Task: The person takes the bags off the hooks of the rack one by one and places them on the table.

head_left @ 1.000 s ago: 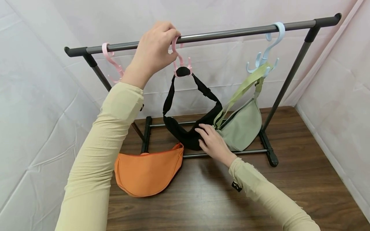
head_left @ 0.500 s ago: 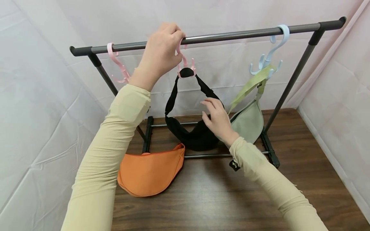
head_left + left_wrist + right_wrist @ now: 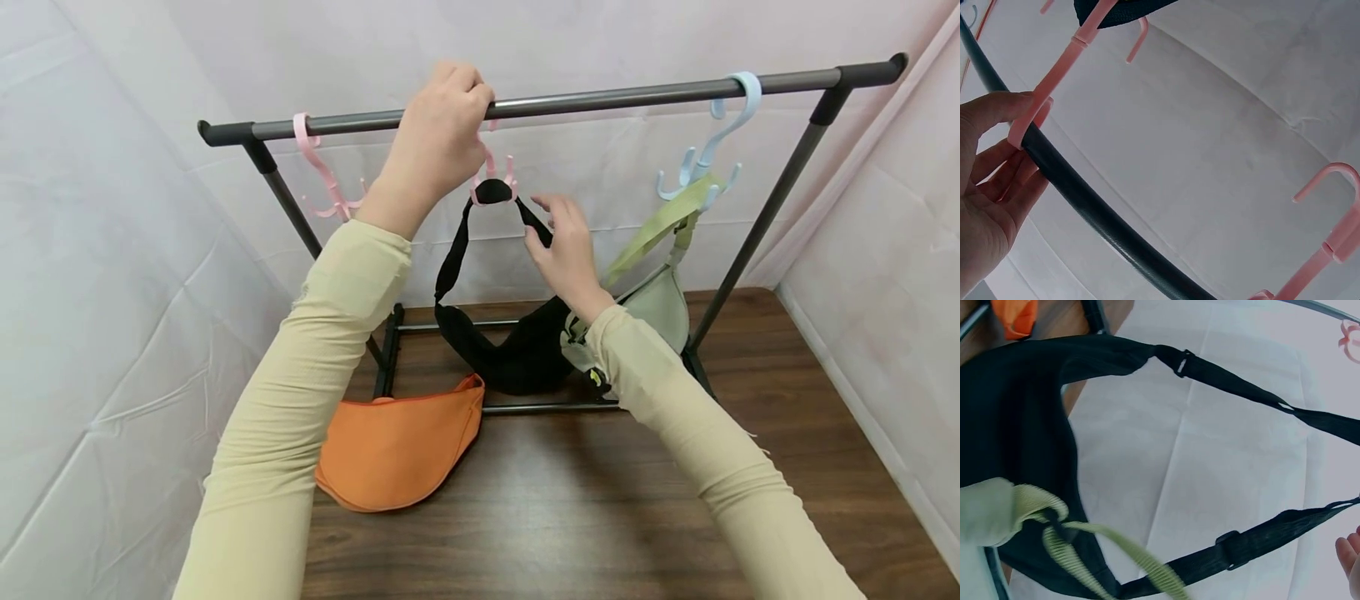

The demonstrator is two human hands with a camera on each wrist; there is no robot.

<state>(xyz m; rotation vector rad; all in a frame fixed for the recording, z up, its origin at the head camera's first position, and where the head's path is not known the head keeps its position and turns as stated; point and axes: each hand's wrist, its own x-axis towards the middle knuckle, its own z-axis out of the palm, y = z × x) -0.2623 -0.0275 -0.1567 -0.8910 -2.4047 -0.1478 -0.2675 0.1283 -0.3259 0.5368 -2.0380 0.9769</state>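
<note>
My left hand (image 3: 442,133) is up at the rail (image 3: 592,102). There its thumb and fingers pinch the top of a pink hook hanger (image 3: 1063,65), with the fingers behind the rail in the left wrist view. From that hanger's prongs a black sling bag (image 3: 525,358) hangs by its strap (image 3: 453,258), its body low near the floor. Beside the strap's right side is my right hand (image 3: 567,250), fingers loosely bent and holding nothing. Only its fingertips (image 3: 1346,555) show in the right wrist view, just beside the strap.
A light blue hook hanger (image 3: 727,129) at the right carries a sage green bag (image 3: 663,304) by its lime strap. Toward the rail's left end hangs another pink hook hanger (image 3: 326,177). Below it, an orange bag (image 3: 401,450) is low at the front of the rack, partly behind my left sleeve.
My right hand has left the black bag's body and risen along its strap, close to the hook. The left hand keeps its hold at the rail. The whole view has shifted slightly.
</note>
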